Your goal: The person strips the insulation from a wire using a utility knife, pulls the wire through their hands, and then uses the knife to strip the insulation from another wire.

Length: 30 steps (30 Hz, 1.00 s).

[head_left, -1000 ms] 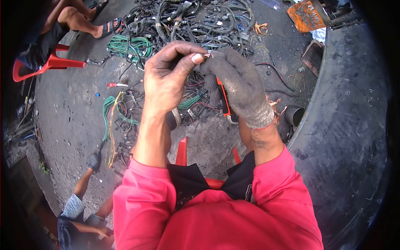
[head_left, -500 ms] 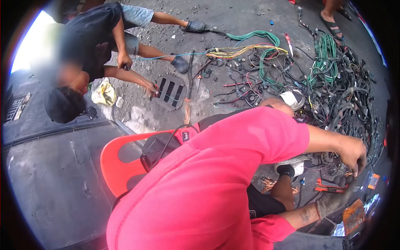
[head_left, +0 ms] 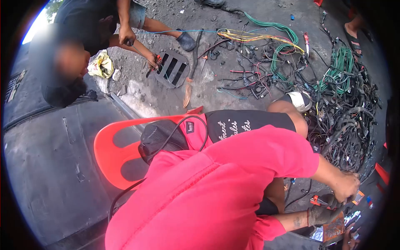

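My left hand [head_left: 346, 187], bare and closed, meets my right hand at the lower right; what it pinches is too small to name. My right hand [head_left: 321, 215] wears a dark grey glove and has its fingers curled round something I cannot make out. Beside the glove is a red-orange tool [head_left: 319, 201], partly hidden. A rusty brown piece [head_left: 334, 227] and crumpled silvery material [head_left: 317, 234] lie just beyond the gloved hand. Above my left hand spreads a large heap of black wires and connectors [head_left: 348, 125].
A co-worker [head_left: 89, 25] at upper left holds a thin tool and a red-handled one over a slotted metal grate [head_left: 171, 70]. A red chair [head_left: 114, 166], green wire coils [head_left: 339, 75] and yellow wires [head_left: 258, 37] are around. Another person's sandalled foot [head_left: 354, 35] is at upper right.
The view has shifted. Both my hands appear lower in it, still together, with my left hand nearer the glove. The co-worker's hands remain near the grate, and more of my black shorts shows.
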Tool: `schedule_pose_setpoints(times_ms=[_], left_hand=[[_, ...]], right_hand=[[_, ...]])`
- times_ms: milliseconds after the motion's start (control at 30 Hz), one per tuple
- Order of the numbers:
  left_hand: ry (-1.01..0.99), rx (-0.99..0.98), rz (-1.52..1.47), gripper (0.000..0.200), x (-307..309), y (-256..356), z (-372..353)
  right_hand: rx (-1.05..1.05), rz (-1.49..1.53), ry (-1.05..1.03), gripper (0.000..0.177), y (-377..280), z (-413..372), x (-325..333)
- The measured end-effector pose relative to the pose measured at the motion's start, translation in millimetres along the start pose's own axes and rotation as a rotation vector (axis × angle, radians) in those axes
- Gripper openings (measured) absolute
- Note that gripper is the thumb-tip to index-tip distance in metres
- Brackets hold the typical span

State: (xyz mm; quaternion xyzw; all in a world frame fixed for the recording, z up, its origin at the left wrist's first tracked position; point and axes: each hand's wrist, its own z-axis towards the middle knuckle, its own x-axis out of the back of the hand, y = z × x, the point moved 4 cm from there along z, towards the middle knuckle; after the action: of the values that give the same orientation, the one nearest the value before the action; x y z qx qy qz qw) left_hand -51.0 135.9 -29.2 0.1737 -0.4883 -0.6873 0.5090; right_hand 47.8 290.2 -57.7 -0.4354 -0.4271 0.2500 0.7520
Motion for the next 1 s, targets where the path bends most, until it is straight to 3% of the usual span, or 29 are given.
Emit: schedule_pose_setpoints(times_ms=[67, 100, 200, 233, 267, 400, 467, 567, 667, 767, 1000], left_hand=[[0.020, 0.107, 0.173, 0.020, -11.6, 0.2, -0.3], [-0.067, 0.246, 0.091, 0.027, -21.1, -2.5, 2.2], [0.009, 0.157, 0.269, 0.032, -19.1, 13.0, 2.2], [0.184, 0.144, 0.239, 0.028, -12.9, 20.8, -4.1], [0.196, 0.149, 0.232, 0.028, -10.8, 23.0, -4.4], [0.174, 0.215, 0.155, 0.022, 0.0, 28.3, 1.2], [0.088, 0.318, 0.098, 0.021, -5.8, 20.5, 8.1], [-0.032, 0.288, 0.201, 0.020, 4.6, 23.7, 10.3], [0.061, 0.316, 0.195, 0.016, 9.4, 24.3, 11.6], [-0.011, 0.289, 0.216, 0.013, 21.7, 26.4, 5.6], [0.031, 0.278, 0.273, 0.012, 24.5, 19.5, 8.8]], right_hand=[[0.082, -0.146, -0.011, 0.038, 7.6, 2.9, 5.3], [-0.020, -0.111, 0.046, 0.035, 17.1, 4.7, 18.9], [0.025, -0.178, 0.060, 0.035, 10.9, -4.4, 14.0], [0.025, -0.216, 0.062, 0.035, 12.4, -7.6, 16.4], [0.032, -0.238, 0.061, 0.035, 12.4, -5.4, 18.2], [0.108, -0.291, -0.016, 0.035, -18.5, -2.3, -9.0], [0.052, -0.322, -0.004, 0.035, 5.2, -5.3, -7.0], [0.042, -0.360, -0.026, 0.035, 8.1, -2.0, -9.4], [0.045, -0.384, -0.048, 0.035, 6.2, 0.3, -13.1], [0.051, -0.412, -0.057, 0.036, 2.7, 1.4, -15.0], [0.044, -0.428, -0.057, 0.036, -0.9, -2.9, -16.4]])
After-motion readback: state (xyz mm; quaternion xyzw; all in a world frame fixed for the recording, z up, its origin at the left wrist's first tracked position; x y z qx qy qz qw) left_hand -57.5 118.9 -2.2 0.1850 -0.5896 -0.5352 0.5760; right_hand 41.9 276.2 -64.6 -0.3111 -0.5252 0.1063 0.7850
